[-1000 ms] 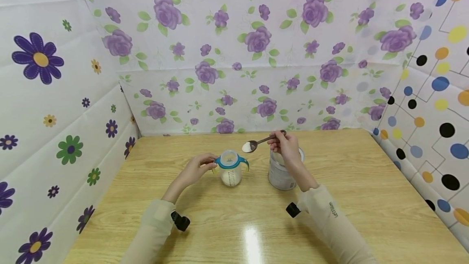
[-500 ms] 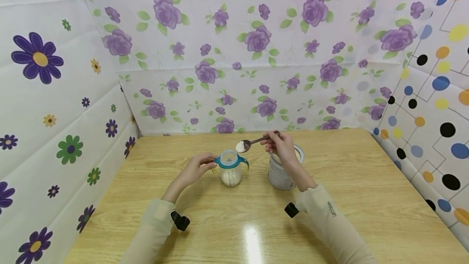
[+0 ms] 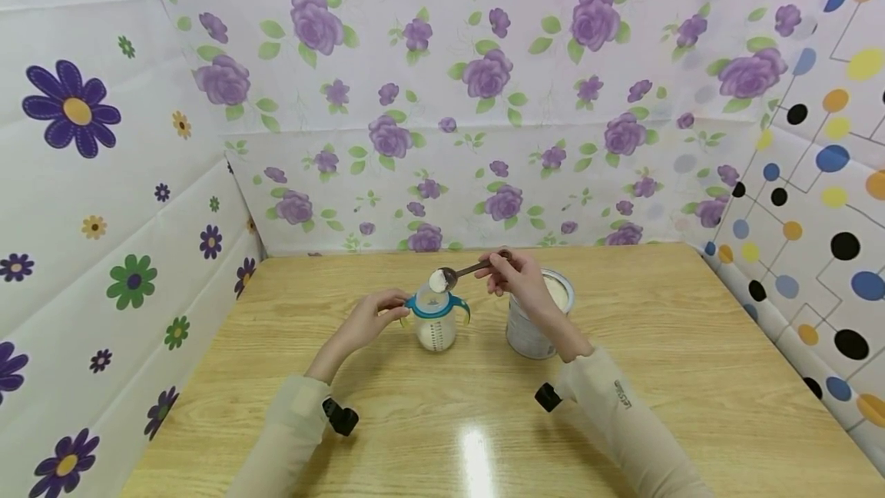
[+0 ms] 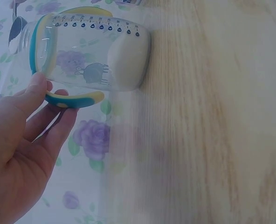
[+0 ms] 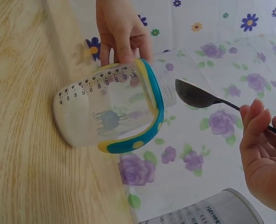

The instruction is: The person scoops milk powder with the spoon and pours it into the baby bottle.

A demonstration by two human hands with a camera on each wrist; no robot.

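Observation:
A clear baby bottle [image 3: 435, 331] with a blue and yellow two-handled collar stands upright on the table, white powder in its lower part. My left hand [image 3: 373, 320] pinches its left handle [image 4: 75, 100] between thumb and fingers. In my right hand [image 3: 518, 283], a dark spoon [image 3: 477, 267] is gripped by its handle. White powder [image 3: 438, 280] fills the spoon's bowl, which hovers just above the bottle's open mouth; in the right wrist view the bowl [image 5: 194, 94] is apart from the rim. Beneath my right forearm stands an open can [image 3: 528, 333] of pale powder, partly covered by that hand.
The wooden table [image 3: 442, 406] reaches to a flowered cloth backdrop [image 3: 442, 137] behind and patterned cloths at both sides. The can stands a short way right of the bottle. A black wrist camera [image 3: 341, 416] sits on the left sleeve, another [image 3: 548, 397] on the right.
My right hand has moved left, carrying the loaded spoon from between can and bottle to over the bottle's mouth. More of the can's opening shows. The left hand and bottle stay put.

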